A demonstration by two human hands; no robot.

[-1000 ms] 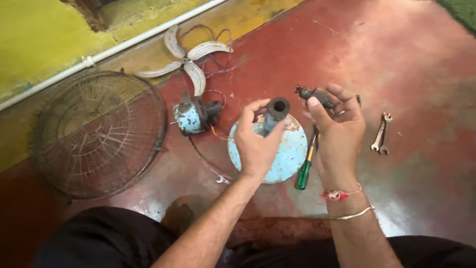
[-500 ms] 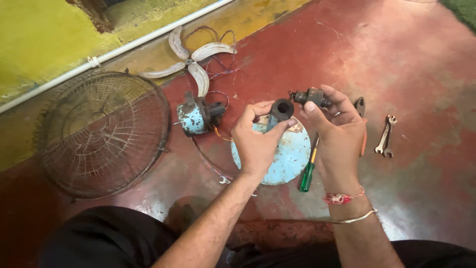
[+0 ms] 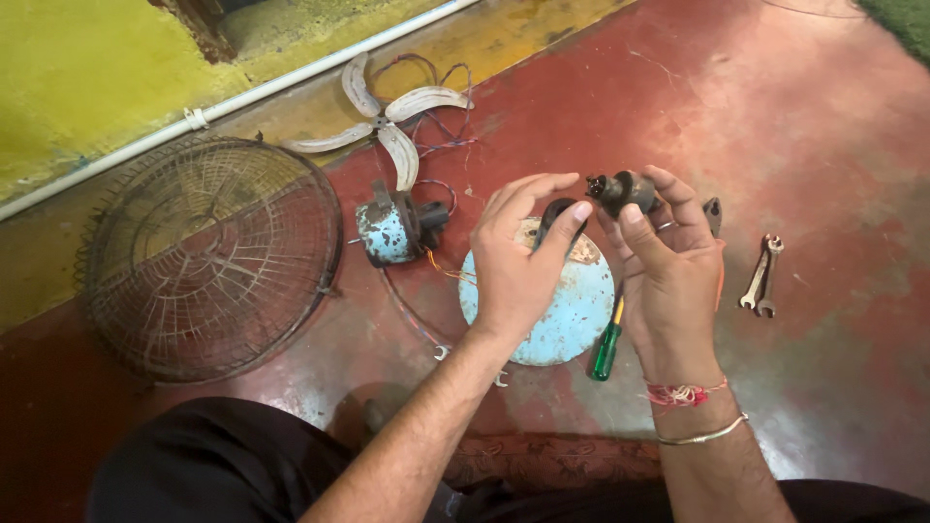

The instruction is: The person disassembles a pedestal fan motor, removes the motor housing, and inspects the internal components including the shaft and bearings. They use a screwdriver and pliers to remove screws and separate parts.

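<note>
Head view. The left hand rests over the top of a round, pale-blue metal fan base lying on the red-painted concrete floor; its fingers are curled about a dark tubular neck piece that stands up from the base, thumb and forefinger closed against it. The right hand is raised just beside the left, the fingers pinching a small dark metal fitting held above the far edge of the base, near the neck piece but whether touching it cannot be told. Red thread and a thin metal bangle circle the right wrist.

A green-handled screwdriver lies on the floor at the right edge of the base, partly under the right hand. Two small open-ended spanners lie well apart to the right. To the left of the base sits a blue-cased fan motor with loose wires, and beyond it a pale three-bladed fan blade. A rusty round wire fan guard lies flat at far left, near a white pipe running along the yellow wall foot.
</note>
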